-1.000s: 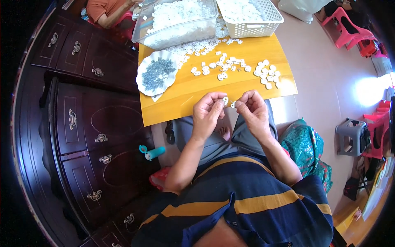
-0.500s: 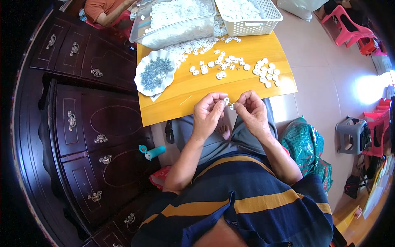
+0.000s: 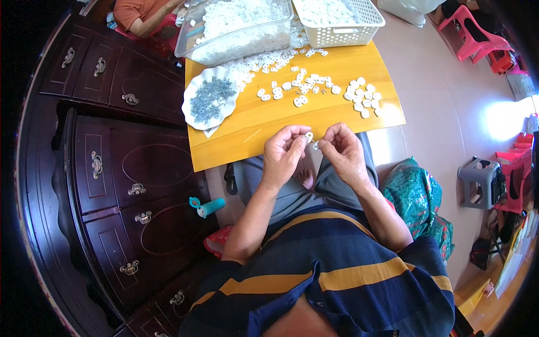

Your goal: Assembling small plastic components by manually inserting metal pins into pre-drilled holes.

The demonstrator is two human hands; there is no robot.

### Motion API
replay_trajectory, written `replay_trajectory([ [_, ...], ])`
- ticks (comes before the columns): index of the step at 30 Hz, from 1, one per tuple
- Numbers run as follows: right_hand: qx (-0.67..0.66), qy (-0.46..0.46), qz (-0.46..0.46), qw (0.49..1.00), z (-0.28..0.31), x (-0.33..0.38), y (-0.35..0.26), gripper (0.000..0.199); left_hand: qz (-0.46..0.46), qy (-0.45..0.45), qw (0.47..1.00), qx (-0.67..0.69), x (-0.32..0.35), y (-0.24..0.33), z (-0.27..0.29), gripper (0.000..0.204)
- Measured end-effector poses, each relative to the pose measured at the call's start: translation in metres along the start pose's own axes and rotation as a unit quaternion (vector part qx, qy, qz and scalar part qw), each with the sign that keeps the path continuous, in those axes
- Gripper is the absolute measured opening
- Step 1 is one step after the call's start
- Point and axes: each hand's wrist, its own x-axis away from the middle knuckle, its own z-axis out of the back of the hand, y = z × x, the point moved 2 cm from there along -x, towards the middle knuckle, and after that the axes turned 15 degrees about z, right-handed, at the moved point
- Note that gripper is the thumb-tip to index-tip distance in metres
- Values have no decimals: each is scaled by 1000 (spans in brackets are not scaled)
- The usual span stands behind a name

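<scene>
Just over the table's near edge, my left hand (image 3: 285, 156) pinches a small white plastic piece (image 3: 309, 136) with a hole between thumb and forefinger. Close on its right, my right hand (image 3: 346, 154) has thumb and fingertips closed on another small whitish piece (image 3: 315, 145), partly hidden by the fingers. Whether the two pieces touch is too small to tell. Beyond the hands, loose white two-holed plastic pieces (image 3: 301, 101) lie scattered. A cluster of rounded white pieces (image 3: 359, 99) sits at the right. A wavy-rimmed white plate (image 3: 227, 112) holds many small grey metal screws or nails (image 3: 209, 101).
A clear plastic bin (image 3: 241, 53) and a cream perforated basket (image 3: 342, 37), both full of white pieces, stand at the yellow table's (image 3: 241, 149) far side. Dark wooden drawers (image 3: 151, 163) border the left. Green bags (image 3: 412, 191) lie at right. Another person's arm (image 3: 149, 25) shows far left.
Both hands keep nearly the same place and grip. The view has shifted very slightly; nothing was taken up or let go.
</scene>
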Motion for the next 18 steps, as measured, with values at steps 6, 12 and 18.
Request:
replay_trajectory([
  [6, 10, -35, -26, 999, 3, 0, -2, 13, 9, 4, 1000, -27, 1, -1, 0, 18],
  [12, 1, -31, -28, 999, 3, 1, 1, 14, -2, 18, 998, -66, 1, -3, 0, 16],
  [18, 18, -32, -22, 999, 3, 0, 2, 14, -51, 27, 987, -149, 1, 1, -2, 15],
])
